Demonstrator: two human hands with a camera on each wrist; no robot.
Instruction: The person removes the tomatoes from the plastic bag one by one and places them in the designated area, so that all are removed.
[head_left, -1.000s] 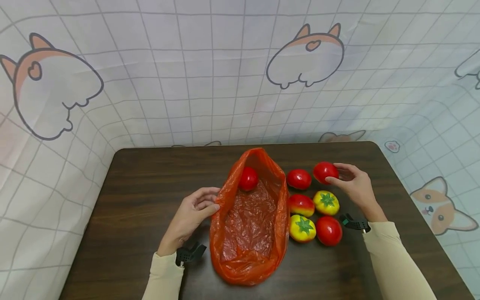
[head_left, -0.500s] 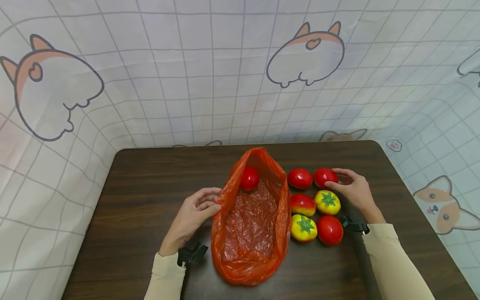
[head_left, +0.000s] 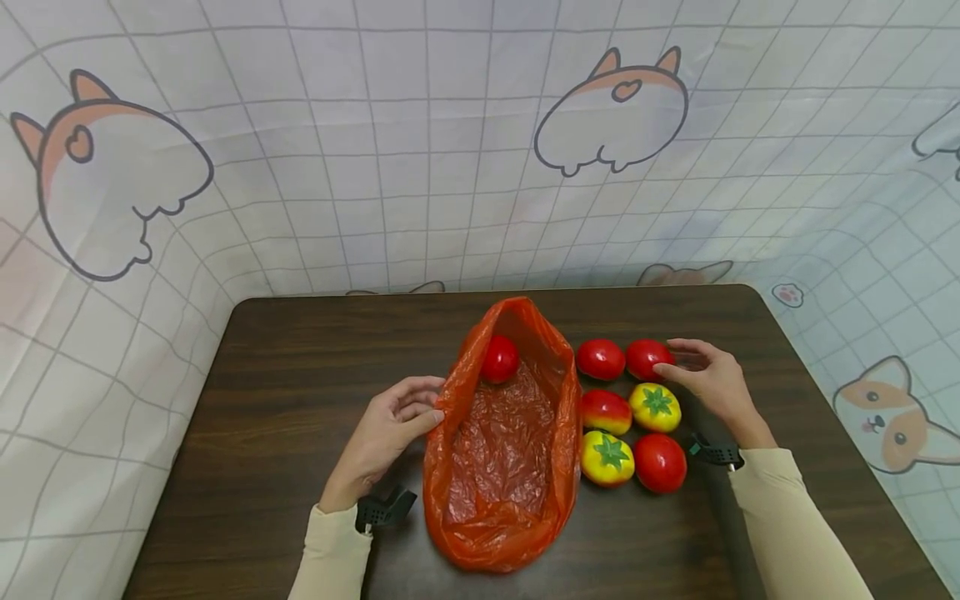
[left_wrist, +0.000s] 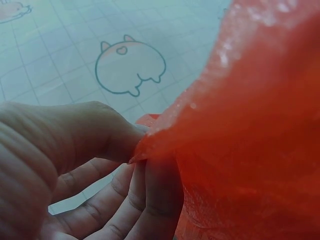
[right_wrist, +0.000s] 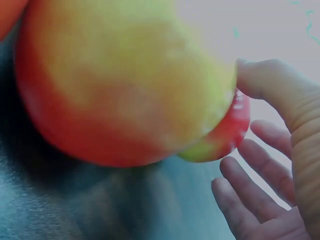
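Observation:
An orange-red plastic bag (head_left: 501, 467) lies wide open mid-table, with one red tomato (head_left: 498, 359) inside near its far end. My left hand (head_left: 384, 433) pinches the bag's left rim between thumb and fingers; the left wrist view shows the thin film (left_wrist: 240, 115) caught there. At the far right, my right hand (head_left: 711, 379) holds a glossy red tomato (head_left: 647, 359) by its right side, thumb in front and fingers behind. In the right wrist view, a large yellow-and-red tomato (right_wrist: 125, 85) hides much of the held one (right_wrist: 231, 131).
Right of the bag stand a red tomato (head_left: 600, 359), a red-yellow one (head_left: 604, 411), two yellow ones with green star-shaped leaves (head_left: 609, 457) (head_left: 655, 407), and a larger red one (head_left: 660, 463). A patterned cloth wall (head_left: 450, 167) rises behind the dark wooden table (head_left: 300, 375).
My right hand has brought its red tomato slightly down and nearer the yellow one, then stayed there over the last half second. The left hand keeps its pinch on the bag.

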